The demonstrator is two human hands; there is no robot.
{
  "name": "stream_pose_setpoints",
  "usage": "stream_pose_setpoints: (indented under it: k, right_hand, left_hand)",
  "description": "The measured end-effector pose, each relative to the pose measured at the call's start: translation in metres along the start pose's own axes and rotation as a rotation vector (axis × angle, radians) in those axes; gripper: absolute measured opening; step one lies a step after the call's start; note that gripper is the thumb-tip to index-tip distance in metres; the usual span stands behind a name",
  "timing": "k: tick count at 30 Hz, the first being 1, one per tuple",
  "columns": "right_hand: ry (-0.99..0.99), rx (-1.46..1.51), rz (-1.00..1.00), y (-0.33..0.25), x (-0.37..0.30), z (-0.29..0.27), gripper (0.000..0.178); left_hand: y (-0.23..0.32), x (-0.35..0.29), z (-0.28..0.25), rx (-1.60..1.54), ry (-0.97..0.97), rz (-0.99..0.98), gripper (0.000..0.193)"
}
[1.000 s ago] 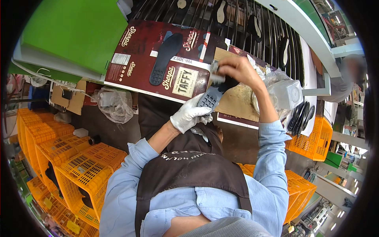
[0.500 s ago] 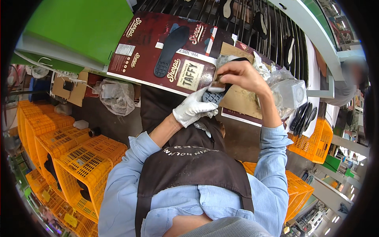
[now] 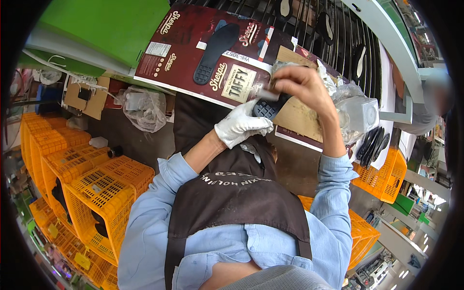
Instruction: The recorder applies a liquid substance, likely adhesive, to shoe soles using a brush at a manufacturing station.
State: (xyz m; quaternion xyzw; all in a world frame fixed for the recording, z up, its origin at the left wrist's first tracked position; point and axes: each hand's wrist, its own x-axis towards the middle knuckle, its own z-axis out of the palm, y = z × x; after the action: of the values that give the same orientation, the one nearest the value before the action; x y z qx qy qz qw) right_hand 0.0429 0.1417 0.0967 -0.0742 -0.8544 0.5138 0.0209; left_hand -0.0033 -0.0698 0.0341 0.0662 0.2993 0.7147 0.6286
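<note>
My left hand [image 3: 241, 126], in a white glove, grips a dark shoe sole [image 3: 265, 110] by its heel end, with the gridded tread facing up. The rest of that sole is mostly hidden beneath my right hand. Bare and closed, my right hand [image 3: 303, 88] pinches a small brush [image 3: 269, 94] whose pale end is blurred over the sole's edge. I cannot tell whether the brush touches the sole. Farther left, another dark sole [image 3: 215, 54] lies on the maroon printed cardboard [image 3: 186, 72], its gridded heel toward me.
Behind the cardboard runs a rack of metal rollers [image 3: 309, 21] carrying several soles. To the right stand a clear plastic container [image 3: 362, 115] and a stack of dark soles [image 3: 372, 147]. Orange crates [image 3: 104, 208] line my left side. A green panel [image 3: 96, 34] is at far left.
Both hands have moved slightly up and right in the picture, as has the cardboard. The brush has shifted a little away from me, and more of the heel tread shows.
</note>
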Motion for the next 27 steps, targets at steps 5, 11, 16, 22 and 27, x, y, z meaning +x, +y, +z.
stream_pose_setpoints:
  k: [5,11,16,22,27]
  right_hand:
    - [0.317,-0.282,-0.157,0.002,-0.013,-0.001,0.022]
    - [0.306,-0.568,-0.233,-0.005,-0.06,0.007,0.02]
    - [0.103,-0.281,-0.111,-0.035,-0.073,-0.003,0.021]
    - [0.28,-0.511,-0.287,-0.016,-0.063,0.015,0.022]
    - [0.188,-0.477,-0.275,-0.036,-0.095,0.03,0.024]
  left_hand:
    - [0.003,-0.001,0.003,0.007,-0.009,0.026,0.052]
    - [0.005,0.002,0.001,0.005,-0.052,-0.003,0.052]
    - [0.002,0.0,-0.002,-0.017,-0.06,0.019,0.051]
    - [-0.005,0.01,-0.004,-0.546,-0.187,-0.065,0.052]
    - [-0.006,0.011,-0.005,-0.714,-0.288,-0.033,0.063]
